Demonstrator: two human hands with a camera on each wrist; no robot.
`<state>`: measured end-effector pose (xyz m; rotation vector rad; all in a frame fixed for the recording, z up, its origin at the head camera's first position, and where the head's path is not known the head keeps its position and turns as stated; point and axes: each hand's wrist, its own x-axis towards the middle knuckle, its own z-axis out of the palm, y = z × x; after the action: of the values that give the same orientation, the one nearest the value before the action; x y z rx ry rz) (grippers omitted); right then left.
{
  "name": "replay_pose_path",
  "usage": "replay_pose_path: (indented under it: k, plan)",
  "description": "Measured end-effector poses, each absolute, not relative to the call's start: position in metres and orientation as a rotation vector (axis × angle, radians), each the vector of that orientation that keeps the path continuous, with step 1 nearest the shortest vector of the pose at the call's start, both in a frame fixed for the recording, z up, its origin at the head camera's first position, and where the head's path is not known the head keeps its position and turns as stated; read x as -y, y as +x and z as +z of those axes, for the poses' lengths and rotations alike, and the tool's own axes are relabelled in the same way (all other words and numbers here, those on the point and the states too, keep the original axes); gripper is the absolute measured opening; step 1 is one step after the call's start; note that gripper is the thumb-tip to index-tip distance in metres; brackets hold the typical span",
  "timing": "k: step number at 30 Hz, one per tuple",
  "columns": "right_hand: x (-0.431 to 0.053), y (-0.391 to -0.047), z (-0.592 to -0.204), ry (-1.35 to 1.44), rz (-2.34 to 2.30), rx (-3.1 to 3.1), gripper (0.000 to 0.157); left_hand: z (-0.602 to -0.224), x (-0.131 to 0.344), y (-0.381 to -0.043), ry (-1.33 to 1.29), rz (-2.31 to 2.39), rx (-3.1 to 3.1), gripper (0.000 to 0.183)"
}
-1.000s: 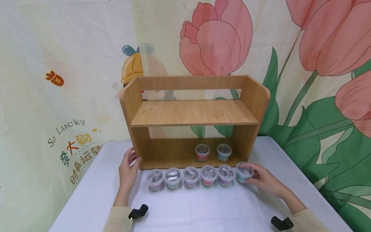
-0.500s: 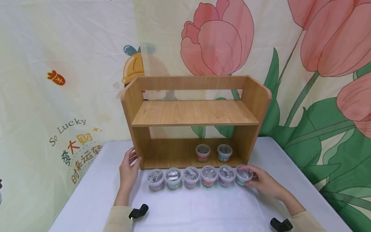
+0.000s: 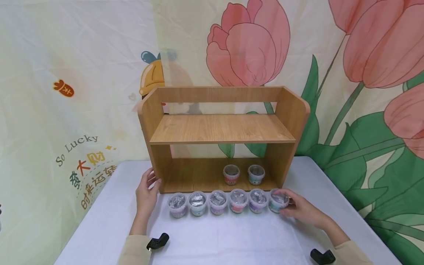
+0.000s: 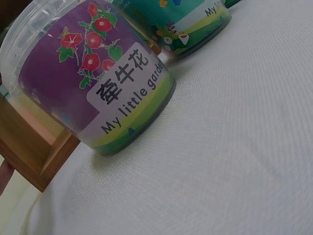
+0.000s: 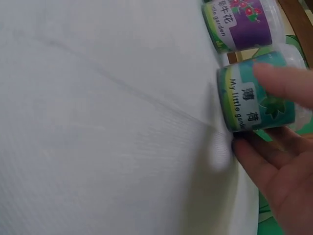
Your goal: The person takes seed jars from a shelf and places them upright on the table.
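My right hand (image 3: 303,208) holds a small teal lidded plastic cup (image 3: 276,202) at the right end of a row before the shelf. In the right wrist view, the thumb lies across the teal label and the fingers are at the cup's other side. Beside it stands a purple cup (image 5: 247,27). My left hand (image 3: 147,191) rests against the left side of the wooden shelf (image 3: 222,129), its thumb near the front edge. The left wrist view shows the purple cup at the row's left end (image 4: 98,78), with "My little garden" on its label.
On the shelf's lower board stand a red cup (image 3: 231,175) and a blue cup (image 3: 256,175), right of middle. Several lidded cups line the white-covered table (image 3: 225,243) along the shelf's front. A tulip-printed cloth (image 3: 364,110) hangs behind.
The right hand has brought the teal cup slightly nearer to me, level with the row, and then kept still with its hold on it. The left hand stays at the shelf.
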<state>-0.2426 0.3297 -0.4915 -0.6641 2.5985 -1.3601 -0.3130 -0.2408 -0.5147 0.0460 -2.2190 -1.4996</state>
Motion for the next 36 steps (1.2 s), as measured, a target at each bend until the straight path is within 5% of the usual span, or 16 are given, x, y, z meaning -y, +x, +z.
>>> replay_pose_path:
  k: [22, 36]
  plan:
    - [-0.265, -0.268, -0.405, -0.808, -1.284, -2.784, 0.059, -0.513, 0.240, -0.311, 0.063, -1.511, 2.229, 0.058]
    - [-0.186, -0.315, -0.426, -0.717, -1.150, -2.868, 0.066, -0.515, 0.242, -0.314, 0.045, -1.515, 2.217, 0.057]
